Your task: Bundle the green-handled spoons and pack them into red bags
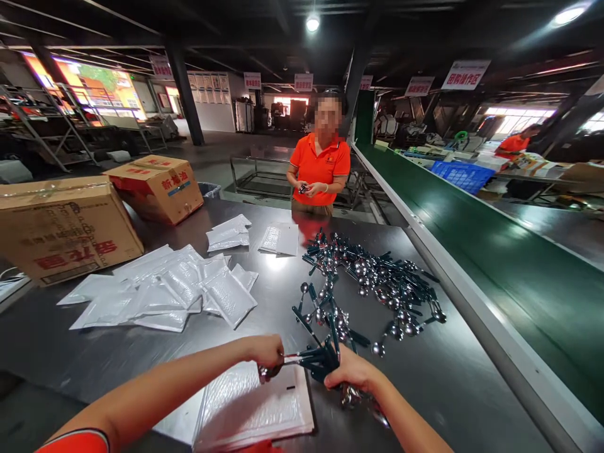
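My left hand (pixel 264 352) is closed around the shiny bowl end of a spoon-like utensil with a dark handle, just above a stack of white bubble mailers (pixel 255 409) at the table's near edge. My right hand (pixel 352 371) grips a bundle of the same dark-handled utensils (pixel 323 362). The two hands almost meet over the stack's far right corner. A long scatter of such utensils (pixel 377 283) lies on the dark metal table (pixel 448 377) beyond my right hand.
Several white mailers (pixel 174 289) are spread at the left, with smaller piles (pixel 278 239) farther back. Two cardboard boxes (pixel 66 226) (pixel 158 185) stand at the far left. A person in an orange shirt (pixel 321 167) stands across the table holding something small. A green conveyor belt (pixel 495 258) runs along the right.
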Tool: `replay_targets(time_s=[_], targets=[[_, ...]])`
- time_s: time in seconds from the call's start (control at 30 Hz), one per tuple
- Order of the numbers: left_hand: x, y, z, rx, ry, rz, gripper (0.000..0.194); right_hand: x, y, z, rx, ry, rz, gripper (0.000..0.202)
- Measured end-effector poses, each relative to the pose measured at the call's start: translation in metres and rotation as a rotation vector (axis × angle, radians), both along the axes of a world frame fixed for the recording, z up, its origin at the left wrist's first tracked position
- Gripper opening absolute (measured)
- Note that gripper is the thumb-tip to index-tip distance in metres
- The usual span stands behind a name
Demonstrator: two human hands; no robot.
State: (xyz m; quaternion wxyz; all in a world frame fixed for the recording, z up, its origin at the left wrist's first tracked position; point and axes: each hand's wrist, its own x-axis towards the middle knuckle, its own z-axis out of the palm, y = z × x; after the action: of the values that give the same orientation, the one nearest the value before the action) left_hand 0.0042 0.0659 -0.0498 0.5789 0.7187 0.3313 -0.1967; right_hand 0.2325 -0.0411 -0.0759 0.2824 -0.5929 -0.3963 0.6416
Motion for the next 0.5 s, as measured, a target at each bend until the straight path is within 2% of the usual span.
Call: replay_targets(time_s=[0.1,0.17,0.37,0.5], targets=[[-0.001,0.005,-0.002,-0.296,0.023,0.011,0.023,0.0,0.0,0.002,0.03,0.015,-0.021,0.041],[-0.003,0.007,-0.004,-0.431,0.003,0.027,0.018,0.0,0.001,0.001,0.047,0.035,-0.043,0.038],[-0.013,-0.006,-0.008,-0.67,-0.095,0.102,0.02,-0.002,0.0,-0.005,0.07,0.079,-0.145,0.032],[-0.024,-0.016,-0.012,-0.814,-0.172,0.176,0.033,0.001,0.0,-0.006,0.091,0.112,-0.258,0.034]])
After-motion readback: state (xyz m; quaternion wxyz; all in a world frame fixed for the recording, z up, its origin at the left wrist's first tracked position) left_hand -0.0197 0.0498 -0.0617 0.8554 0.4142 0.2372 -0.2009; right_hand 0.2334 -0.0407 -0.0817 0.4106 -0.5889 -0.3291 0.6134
